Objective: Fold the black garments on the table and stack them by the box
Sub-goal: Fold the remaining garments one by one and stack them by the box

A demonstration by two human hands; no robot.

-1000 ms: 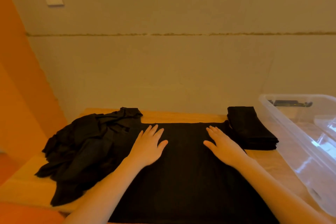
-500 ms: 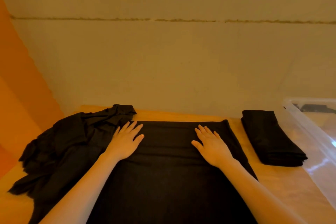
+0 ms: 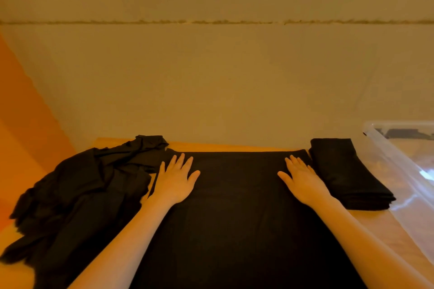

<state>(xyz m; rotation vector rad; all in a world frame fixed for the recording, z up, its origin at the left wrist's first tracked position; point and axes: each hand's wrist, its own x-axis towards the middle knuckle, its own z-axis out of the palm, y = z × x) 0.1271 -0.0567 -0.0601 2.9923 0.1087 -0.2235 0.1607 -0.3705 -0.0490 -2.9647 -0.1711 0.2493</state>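
A black garment point(image 3: 237, 206) lies spread flat on the wooden table point(image 3: 234, 147), running from the far edge down to the bottom of the view. My left hand point(image 3: 176, 179) presses flat on its far left part, fingers straight. My right hand point(image 3: 301, 179) presses flat on its far right part in the same way. To the right, a folded black garment point(image 3: 347, 173) lies beside the clear plastic box point(image 3: 399, 162). A heap of crumpled black garments point(image 3: 77, 197) covers the table's left side.
The plain wall point(image 3: 223, 82) rises right behind the table's far edge. An orange surface point(image 3: 21, 124) stands at the left. The clear box holds a dark object point(image 3: 408, 133) at its far end and takes up the table's right edge.
Both hands have slid apart across the spread garment, the left toward its left edge and the right toward its right edge. The view has shifted a little.
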